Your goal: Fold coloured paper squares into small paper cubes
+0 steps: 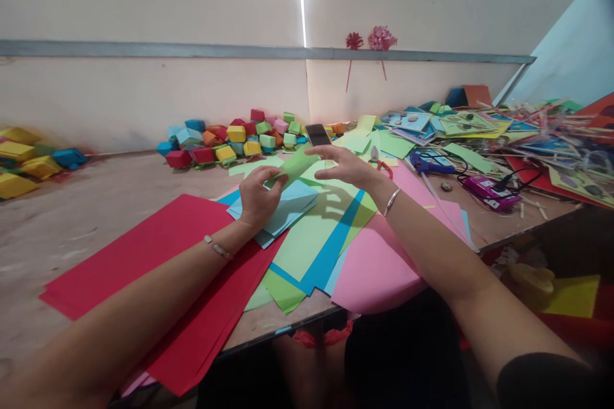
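Note:
My left hand [260,197] is closed on a green piece of paper [298,163], pinched at its lower left end and tilted up. At the paper's far end my right hand [348,167] hovers with its fingers apart; whether a fingertip touches the paper I cannot tell. Light blue sheets [293,206] lie under my left hand. Below my right hand spread pale green sheets [319,217] with a hand's shadow on them, over a darker blue sheet [330,255]. Scissors with red handles [384,168] rest just beyond my right wrist.
Red sheets [139,249] lie at left and pink sheets [378,262] at right. Behind stand several small coloured paper boxes [236,134] and a dark phone-like rectangle [317,134]. A blue glue gun [432,163], a purple power strip [492,193] and piled cards and sticks fill the right.

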Demonstrator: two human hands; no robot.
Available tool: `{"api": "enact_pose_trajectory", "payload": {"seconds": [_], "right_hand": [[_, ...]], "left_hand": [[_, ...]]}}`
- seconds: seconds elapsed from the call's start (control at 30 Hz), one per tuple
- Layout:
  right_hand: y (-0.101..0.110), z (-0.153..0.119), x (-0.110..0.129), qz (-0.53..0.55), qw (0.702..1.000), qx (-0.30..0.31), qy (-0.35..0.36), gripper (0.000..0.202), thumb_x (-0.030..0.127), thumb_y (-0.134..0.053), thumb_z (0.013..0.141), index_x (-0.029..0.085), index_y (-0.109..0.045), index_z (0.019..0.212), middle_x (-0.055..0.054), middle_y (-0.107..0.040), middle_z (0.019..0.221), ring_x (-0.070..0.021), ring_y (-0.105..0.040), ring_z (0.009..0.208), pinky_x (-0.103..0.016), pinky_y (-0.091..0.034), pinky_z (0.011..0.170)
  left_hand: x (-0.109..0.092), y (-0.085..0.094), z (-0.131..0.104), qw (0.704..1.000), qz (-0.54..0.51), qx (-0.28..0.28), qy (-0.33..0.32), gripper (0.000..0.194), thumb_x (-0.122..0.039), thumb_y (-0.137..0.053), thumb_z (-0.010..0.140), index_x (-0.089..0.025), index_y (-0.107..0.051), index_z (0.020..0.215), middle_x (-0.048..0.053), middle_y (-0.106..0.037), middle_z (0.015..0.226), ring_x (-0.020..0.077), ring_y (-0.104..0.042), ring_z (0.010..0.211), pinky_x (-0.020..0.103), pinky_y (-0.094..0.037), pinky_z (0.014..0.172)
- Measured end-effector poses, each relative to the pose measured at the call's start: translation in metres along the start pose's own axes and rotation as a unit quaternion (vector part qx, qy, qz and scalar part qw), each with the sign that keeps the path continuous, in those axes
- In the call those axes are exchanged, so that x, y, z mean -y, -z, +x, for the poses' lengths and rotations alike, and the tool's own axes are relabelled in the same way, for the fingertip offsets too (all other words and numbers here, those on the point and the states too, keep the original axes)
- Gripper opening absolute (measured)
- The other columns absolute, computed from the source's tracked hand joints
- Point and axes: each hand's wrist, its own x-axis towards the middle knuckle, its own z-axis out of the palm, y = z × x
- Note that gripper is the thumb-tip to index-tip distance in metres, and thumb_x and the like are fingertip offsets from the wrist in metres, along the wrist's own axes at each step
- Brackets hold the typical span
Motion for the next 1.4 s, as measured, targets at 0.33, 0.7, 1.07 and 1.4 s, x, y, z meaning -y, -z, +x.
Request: {"api": "enact_pose_trajectory", "payload": {"seconds": [0.33, 0.7, 1.07, 1.4], "right_hand": [[-0.009, 0.003, -0.012, -0.004, 0.993, -0.040, -0.108, 0.024, 0.029, -0.082, 0.061, 0.014, -0.064, 0.057, 0.003, -0.055, 0.058, -0.0115, -0.050, 0.063, -0.025, -0.037, 0.058], [-0.011, 0.005, -0.011, 0.036, 0.986, -0.093, -0.137, 0.032, 0.017, -0.080, 0.057, 0.018, -0.051, 0.068, 0.005, -0.053, 0.059, -0.0109, -0.054, 0.059, -0.022, -0.040, 0.055], [-0.012, 0.008, -0.010, -0.075, 0.992, -0.095, -0.048, 0.012, 0.025, -0.069, 0.076, 0.014, -0.074, 0.077, -0.004, -0.069, 0.078, -0.0143, -0.058, 0.073, -0.026, -0.043, 0.069], [-0.013, 0.008, -0.011, -0.170, 0.982, -0.063, -0.051, 0.012, 0.021, -0.067, 0.079, 0.013, -0.077, 0.077, -0.002, -0.069, 0.072, -0.0125, -0.056, 0.068, -0.024, -0.038, 0.065]], "left_hand": [[-0.001, -0.001, -0.002, 0.999, -0.031, 0.021, 0.005, 0.018, -0.038, -0.068, 0.077, -0.022, -0.075, 0.071, 0.006, -0.076, 0.086, 0.0238, -0.069, 0.085, 0.036, -0.051, 0.085], [-0.006, -0.002, -0.005, 0.996, -0.072, 0.015, 0.058, 0.028, -0.031, -0.067, 0.074, -0.019, -0.076, 0.099, 0.003, -0.073, 0.077, 0.0142, -0.058, 0.063, 0.027, -0.048, 0.066], [-0.003, -0.004, -0.005, 0.992, -0.085, 0.050, 0.083, 0.023, -0.034, -0.070, 0.071, -0.020, -0.079, 0.087, 0.002, -0.074, 0.072, 0.0160, -0.060, 0.060, 0.028, -0.048, 0.061], [0.005, -0.004, -0.002, 0.993, -0.063, 0.059, 0.078, 0.017, -0.034, -0.067, 0.073, -0.022, -0.079, 0.077, 0.003, -0.074, 0.073, 0.0174, -0.061, 0.064, 0.028, -0.046, 0.061]]}}
